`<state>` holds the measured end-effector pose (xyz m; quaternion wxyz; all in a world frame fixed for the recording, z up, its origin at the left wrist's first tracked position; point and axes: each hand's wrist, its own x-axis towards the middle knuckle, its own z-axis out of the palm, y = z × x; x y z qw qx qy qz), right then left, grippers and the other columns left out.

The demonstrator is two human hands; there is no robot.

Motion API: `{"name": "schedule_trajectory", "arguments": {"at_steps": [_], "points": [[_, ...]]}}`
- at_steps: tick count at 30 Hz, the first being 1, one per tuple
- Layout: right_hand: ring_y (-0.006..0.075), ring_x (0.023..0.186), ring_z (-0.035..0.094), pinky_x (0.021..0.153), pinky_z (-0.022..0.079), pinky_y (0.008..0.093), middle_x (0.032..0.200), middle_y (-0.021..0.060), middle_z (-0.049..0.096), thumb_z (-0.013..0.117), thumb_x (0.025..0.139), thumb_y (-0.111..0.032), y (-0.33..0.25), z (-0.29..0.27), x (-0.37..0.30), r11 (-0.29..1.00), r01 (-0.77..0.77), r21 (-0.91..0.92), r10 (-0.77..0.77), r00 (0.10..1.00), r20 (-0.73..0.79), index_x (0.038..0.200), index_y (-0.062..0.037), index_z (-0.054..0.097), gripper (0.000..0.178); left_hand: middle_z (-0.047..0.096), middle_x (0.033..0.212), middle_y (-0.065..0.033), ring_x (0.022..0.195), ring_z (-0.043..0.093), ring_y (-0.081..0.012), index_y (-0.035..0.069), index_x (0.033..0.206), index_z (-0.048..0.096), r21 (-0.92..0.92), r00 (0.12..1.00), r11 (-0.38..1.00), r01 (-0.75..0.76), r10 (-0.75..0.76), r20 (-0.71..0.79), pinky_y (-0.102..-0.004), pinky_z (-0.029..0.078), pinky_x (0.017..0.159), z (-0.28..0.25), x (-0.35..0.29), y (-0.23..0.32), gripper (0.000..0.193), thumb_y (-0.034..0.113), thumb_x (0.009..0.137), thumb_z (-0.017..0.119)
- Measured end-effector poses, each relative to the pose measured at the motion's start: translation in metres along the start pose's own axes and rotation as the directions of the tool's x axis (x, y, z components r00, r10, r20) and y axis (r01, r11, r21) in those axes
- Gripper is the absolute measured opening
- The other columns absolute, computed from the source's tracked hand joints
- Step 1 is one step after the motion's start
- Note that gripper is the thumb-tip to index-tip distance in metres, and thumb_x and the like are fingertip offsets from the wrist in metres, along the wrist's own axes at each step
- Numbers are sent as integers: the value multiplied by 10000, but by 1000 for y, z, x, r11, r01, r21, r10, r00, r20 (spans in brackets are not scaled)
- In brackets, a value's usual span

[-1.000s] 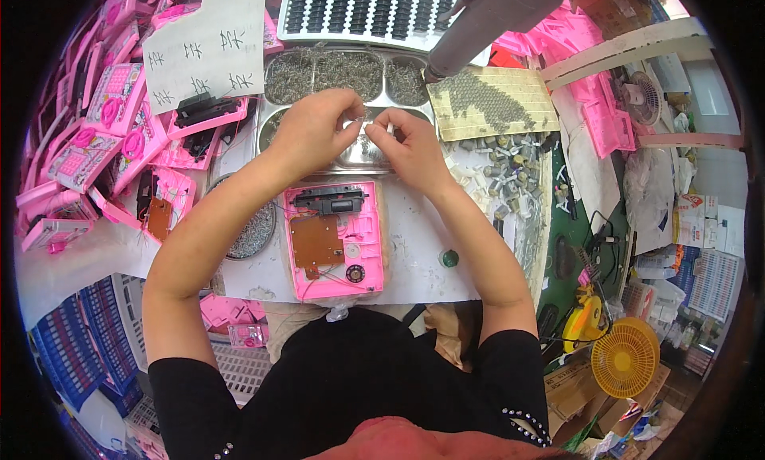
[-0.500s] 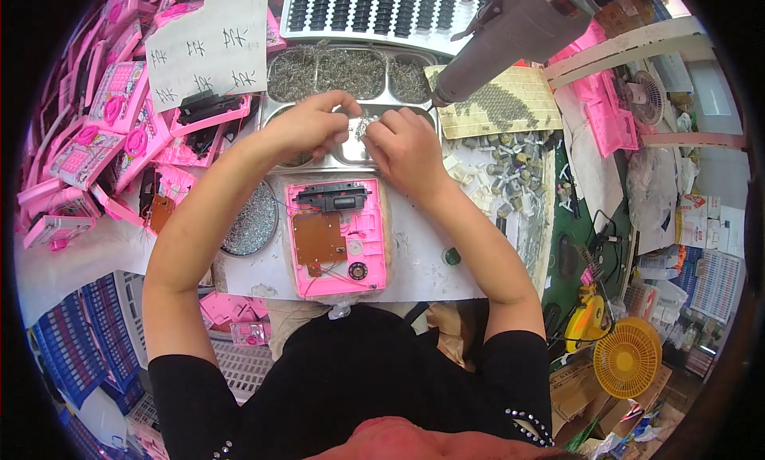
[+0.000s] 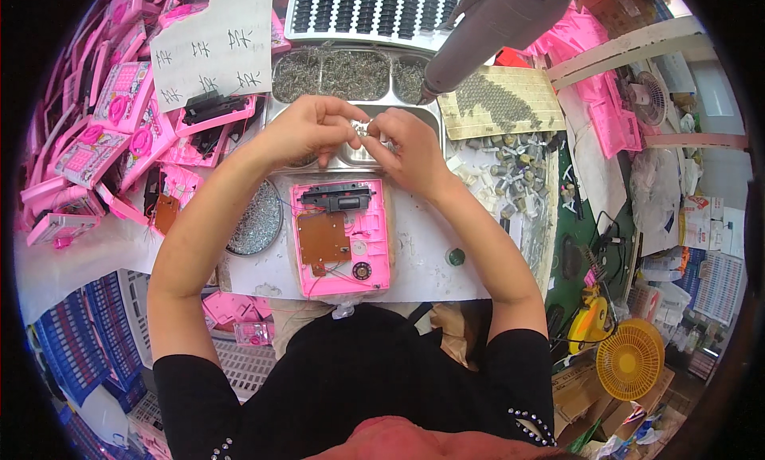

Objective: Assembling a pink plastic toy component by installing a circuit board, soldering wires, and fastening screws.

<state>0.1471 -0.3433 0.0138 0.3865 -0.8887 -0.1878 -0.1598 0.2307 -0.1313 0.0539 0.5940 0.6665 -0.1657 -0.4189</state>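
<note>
An open pink toy casing lies on the white bench in front of me, with a brown circuit board, a black part at its far end and thin wires inside. Just beyond it my left hand and my right hand meet above a metal compartment tray. Between their fingertips they pinch a small silvery part; what it is I cannot tell.
The tray's far compartments hold heaps of small screws. A grey electric screwdriver hangs at the upper right. Several pink casings pile at the left under a white written sheet. A round dish of screws sits left of the casing. A yellow fan stands lower right.
Both hands have stayed over the metal tray, shifting slightly as the fingers work the small part. The hanging screwdriver has swung a little to the right in the picture.
</note>
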Motion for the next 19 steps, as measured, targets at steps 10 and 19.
{"name": "schedule_trajectory", "arguments": {"at_steps": [10, 19], "points": [[287, 737, 577, 643, 462, 415, 800, 64, 568, 763, 842, -153, -3, -3, 6, 969, 178, -172, -191, 980, -63, 871, -84, 623, 159, 559, 617, 11, 547, 428, -60, 31, 845, 688, 472, 941, 851, -230, 318, -114, -290, 343, 504, -7, 20, -18, 271, 281, 945, 722], [259, 729, 553, 654, 451, 406, 826, 34, 544, 764, 788, -137, -3, -6, 3, 865, 372, -337, -399, 917, -15, 893, -123, 611, 187, 540, 603, 38, 549, 446, -80, 61, 720, 673, 93, 967, 975, 202, -183, -178, -281, 353, 492, 2, 31, -15, 286, 259, 919, 728]]}}
